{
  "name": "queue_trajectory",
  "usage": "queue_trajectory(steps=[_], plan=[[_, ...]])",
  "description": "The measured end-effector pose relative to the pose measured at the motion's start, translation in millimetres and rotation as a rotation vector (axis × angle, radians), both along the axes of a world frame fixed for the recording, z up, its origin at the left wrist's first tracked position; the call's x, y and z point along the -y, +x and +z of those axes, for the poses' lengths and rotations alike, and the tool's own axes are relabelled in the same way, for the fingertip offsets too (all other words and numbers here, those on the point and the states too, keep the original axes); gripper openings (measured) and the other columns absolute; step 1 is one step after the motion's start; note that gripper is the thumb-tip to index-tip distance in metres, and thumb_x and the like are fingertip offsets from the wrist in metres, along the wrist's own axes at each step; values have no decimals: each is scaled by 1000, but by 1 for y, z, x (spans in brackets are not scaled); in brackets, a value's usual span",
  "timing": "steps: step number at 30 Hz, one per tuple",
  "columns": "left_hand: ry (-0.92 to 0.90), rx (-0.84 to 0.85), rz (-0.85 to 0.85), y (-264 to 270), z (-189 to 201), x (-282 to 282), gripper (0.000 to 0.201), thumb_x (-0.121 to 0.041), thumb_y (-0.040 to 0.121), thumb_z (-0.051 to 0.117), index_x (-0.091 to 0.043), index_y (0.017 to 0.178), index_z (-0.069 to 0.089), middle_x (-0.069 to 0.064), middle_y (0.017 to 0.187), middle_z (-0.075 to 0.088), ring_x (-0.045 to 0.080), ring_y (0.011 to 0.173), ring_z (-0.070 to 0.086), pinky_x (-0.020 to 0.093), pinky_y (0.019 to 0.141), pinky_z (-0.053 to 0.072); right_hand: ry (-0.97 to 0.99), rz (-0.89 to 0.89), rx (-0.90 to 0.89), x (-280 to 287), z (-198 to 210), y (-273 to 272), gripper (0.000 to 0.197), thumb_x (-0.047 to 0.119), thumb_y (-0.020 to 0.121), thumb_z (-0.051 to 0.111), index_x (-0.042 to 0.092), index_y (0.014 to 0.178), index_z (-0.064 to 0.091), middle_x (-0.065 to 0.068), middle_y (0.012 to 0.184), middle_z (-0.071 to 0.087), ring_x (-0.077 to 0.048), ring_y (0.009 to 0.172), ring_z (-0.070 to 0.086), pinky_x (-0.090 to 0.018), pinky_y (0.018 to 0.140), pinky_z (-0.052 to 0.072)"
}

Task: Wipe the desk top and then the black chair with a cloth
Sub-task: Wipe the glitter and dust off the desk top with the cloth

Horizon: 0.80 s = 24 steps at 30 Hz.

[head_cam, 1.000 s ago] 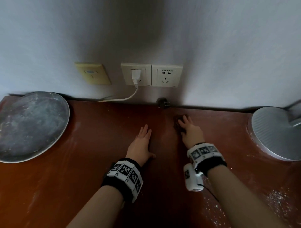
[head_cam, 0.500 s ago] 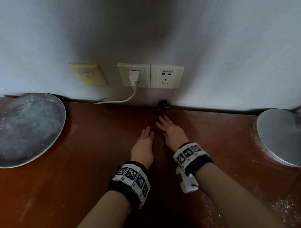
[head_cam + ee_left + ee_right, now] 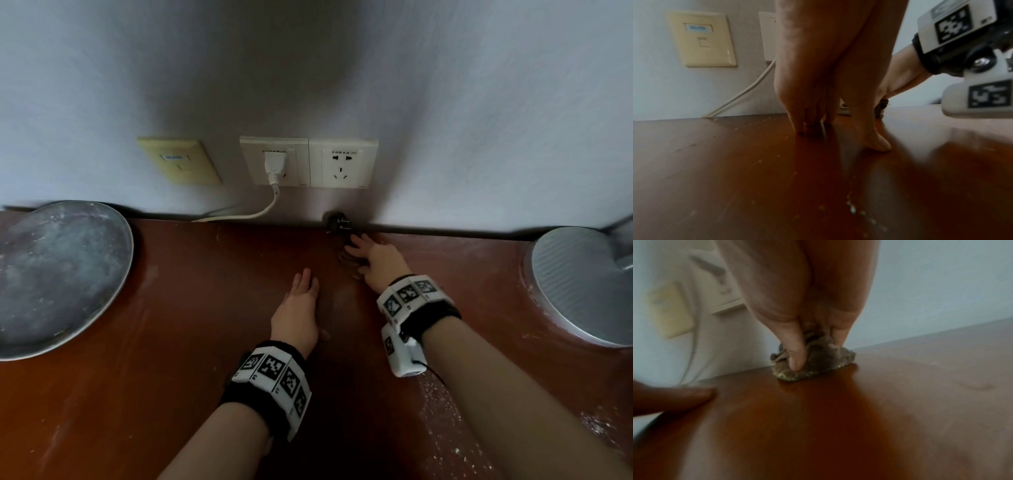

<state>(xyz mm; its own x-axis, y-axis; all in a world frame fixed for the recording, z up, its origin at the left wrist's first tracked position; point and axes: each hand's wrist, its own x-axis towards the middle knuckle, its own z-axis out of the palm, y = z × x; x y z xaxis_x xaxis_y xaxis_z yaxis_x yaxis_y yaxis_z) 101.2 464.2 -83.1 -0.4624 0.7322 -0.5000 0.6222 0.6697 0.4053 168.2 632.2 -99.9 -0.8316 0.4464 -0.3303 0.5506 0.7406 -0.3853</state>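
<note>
The reddish-brown desk top [image 3: 171, 308] fills the lower half of the head view. My right hand [image 3: 376, 260] presses a crumpled dark brown cloth [image 3: 347, 262] onto the desk close to the wall. In the right wrist view the cloth [image 3: 818, 363] is bunched between the thumb and fingers of that hand [image 3: 807, 305]. My left hand [image 3: 299, 305] lies flat on the desk, fingers straight, a little nearer to me and left of the cloth. In the left wrist view its fingertips [image 3: 799, 128] touch the wood. The black chair is not in view.
A round grey metal tray [image 3: 58, 274] lies at the desk's left end, and a silver lamp base [image 3: 582, 284] at the right. Wall sockets [image 3: 308, 162] with a white cord [image 3: 253, 214] are behind. A black plug [image 3: 337, 222] sits at the back edge. White specks [image 3: 445, 411] dot the front right.
My right hand slid the cloth left, then forward to the wall just below the black plug. My left hand stayed flat in about the same spot.
</note>
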Motion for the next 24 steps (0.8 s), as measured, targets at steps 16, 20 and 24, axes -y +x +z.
queue_trajectory(steps=[16, 20, 24], plan=[[-26, 1, -8, 0, -4, 3, 100, -20, 78, 74, -14, 151, 6, 0, 158, -12, 14, 145, -9, 30, 116, 9, 164, -110, 117, -28, 16, 35, 52, 4, 92, 45, 17, 142, 37, -5, 154, 22, -22, 141, 22, -33, 110, 28], [-33, 11, -5, -3, -5, 0, 103, -19, 76, 76, -13, 151, 6, 2, 158, -12, 16, 145, -10, 30, 118, 8, 205, -184, 155, -15, 13, 12, 49, 2, 92, 40, 13, 140, 38, -8, 151, 24, -25, 141, 19, -39, 106, 34], [-45, -6, 3, -3, -2, -6, 107, -19, 73, 78, -12, 151, 5, 4, 158, -12, 18, 146, -9, 32, 118, 10, 101, 29, 110, -2, 6, 0, 56, 6, 94, 43, 19, 146, 29, -1, 157, 11, -20, 145, 11, -34, 114, 23]])
